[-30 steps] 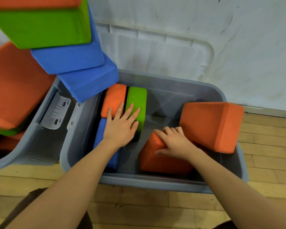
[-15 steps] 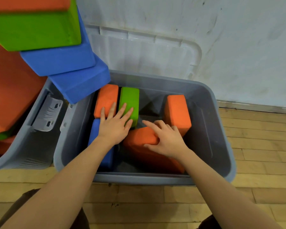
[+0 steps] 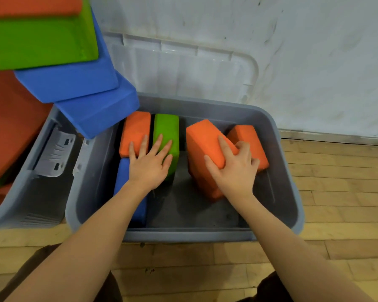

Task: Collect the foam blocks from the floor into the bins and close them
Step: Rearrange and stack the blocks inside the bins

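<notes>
Foam blocks: the orange block (image 3: 205,149) under the right hand (image 3: 234,171) looked matt and finely grainy, as did the green block (image 3: 166,129) and the small orange block (image 3: 135,131) under the left hand (image 3: 150,168).
Blue blocks: the stacked blue block (image 3: 96,114) showed the same matt, spongy, pitted skin, with softly rounded edges.
Bin: the grey bin (image 3: 288,188) looked like smooth moulded plastic with a dull sheen; its floor looked scuffed and dusty.
Lid: the lid (image 3: 183,68) looked like translucent, ribbed plastic, faintly glossy.
Latch: the latch (image 3: 52,155) looked like pale grey plastic.
Floor: the floor (image 3: 336,192) was worn, lacquered wooden strip.
Wall: the wall (image 3: 314,51) was matt, smudged white paint.
</notes>
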Demonstrator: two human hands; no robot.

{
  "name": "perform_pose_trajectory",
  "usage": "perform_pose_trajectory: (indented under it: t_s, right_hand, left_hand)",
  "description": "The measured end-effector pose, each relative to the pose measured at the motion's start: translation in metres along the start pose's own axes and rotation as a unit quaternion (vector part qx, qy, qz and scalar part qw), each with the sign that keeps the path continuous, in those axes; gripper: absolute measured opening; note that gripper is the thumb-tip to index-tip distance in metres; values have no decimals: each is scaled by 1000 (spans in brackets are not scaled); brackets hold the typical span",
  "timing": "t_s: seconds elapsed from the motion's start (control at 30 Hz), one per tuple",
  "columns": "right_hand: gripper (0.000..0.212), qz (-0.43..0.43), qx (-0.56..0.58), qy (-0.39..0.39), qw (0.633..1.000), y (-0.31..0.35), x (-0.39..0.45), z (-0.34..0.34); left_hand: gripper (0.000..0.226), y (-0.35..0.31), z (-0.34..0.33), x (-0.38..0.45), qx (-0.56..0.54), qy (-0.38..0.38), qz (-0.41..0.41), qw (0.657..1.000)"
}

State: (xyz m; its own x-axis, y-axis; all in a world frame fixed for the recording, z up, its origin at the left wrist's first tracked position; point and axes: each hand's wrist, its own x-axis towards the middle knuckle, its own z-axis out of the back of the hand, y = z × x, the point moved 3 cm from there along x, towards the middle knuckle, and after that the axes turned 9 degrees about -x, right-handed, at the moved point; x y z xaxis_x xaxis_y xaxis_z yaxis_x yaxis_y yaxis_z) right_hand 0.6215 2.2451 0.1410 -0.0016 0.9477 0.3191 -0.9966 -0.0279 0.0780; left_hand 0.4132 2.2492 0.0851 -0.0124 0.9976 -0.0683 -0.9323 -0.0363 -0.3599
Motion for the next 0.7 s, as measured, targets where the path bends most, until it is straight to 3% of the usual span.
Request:
perform_pose_trajectory:
  t_s: [0.1, 0.17, 0.23, 0.37, 0.47, 0.6, 0.7]
  right_hand:
    - [59, -41, -17, 49, 998, 25, 16, -23]
    - [58, -27, -30, 128, 991, 35, 21, -43]
    - [63, 10, -30, 158, 987, 38, 20, -59]
    - [69, 33, 73, 190, 978, 37, 23, -75]
    - [68, 12, 169, 178, 969, 43, 29, -78]
    - [71, -49, 215, 106, 970, 52, 23, -77]
    - [67, -72, 199, 110, 971, 66, 21, -81]
  left_hand:
    - [49, -1, -1, 2, -4, -6, -6, 1000]
    - [49, 1, -1, 2, -2, -15, -13, 1000]
    - [54, 3, -2, 0, 13, -19, -29, 999]
    - [64, 8, -5, -1, 32, -31, -54, 998]
    - [58, 11, -3, -1, 14, -51, -69, 996]
    - [49, 11, -2, -1, -43, -105, -87, 990]
    - [49, 9, -1, 0, -60, -101, -82, 990]
